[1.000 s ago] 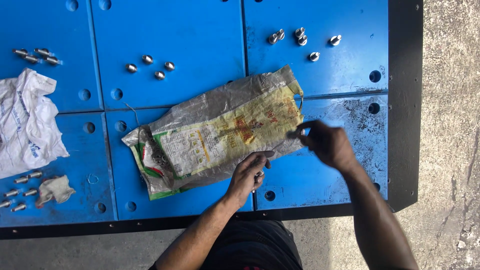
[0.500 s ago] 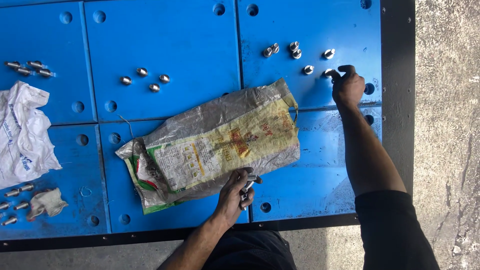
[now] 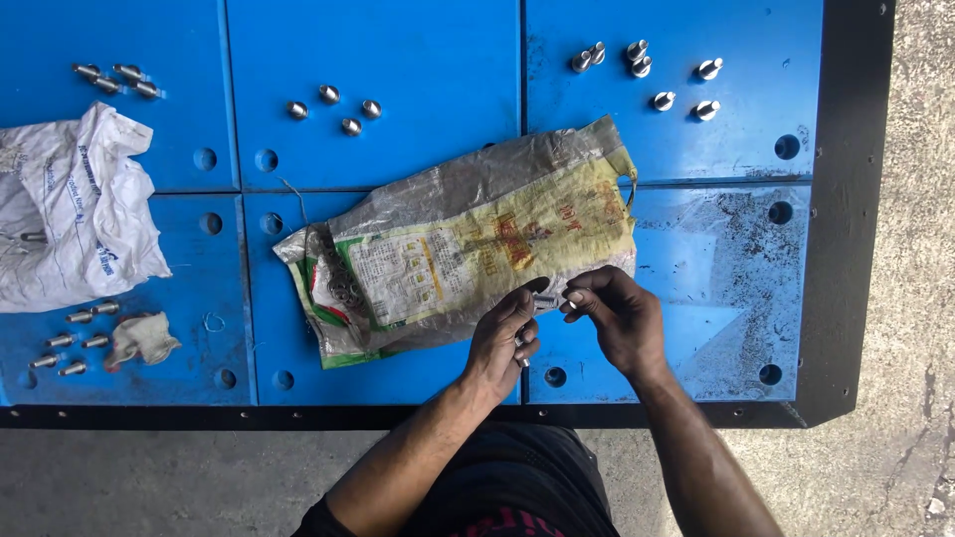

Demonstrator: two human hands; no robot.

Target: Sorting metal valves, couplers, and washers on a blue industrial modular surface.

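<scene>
Both hands meet at lower centre: left hand (image 3: 502, 343) and right hand (image 3: 619, 316) pinching a small metal bolt (image 3: 545, 300) just over the woven sack (image 3: 468, 249). Seven bolts (image 3: 652, 72) already laid out upper right; more likely left in sack. Blue panel (image 3: 716, 288) free right; table edge (image 3: 637, 413) close below.

Sack (image 3: 468, 249) on table (image 3: 398, 60), bolts (image 3: 647, 70) behind
</scene>
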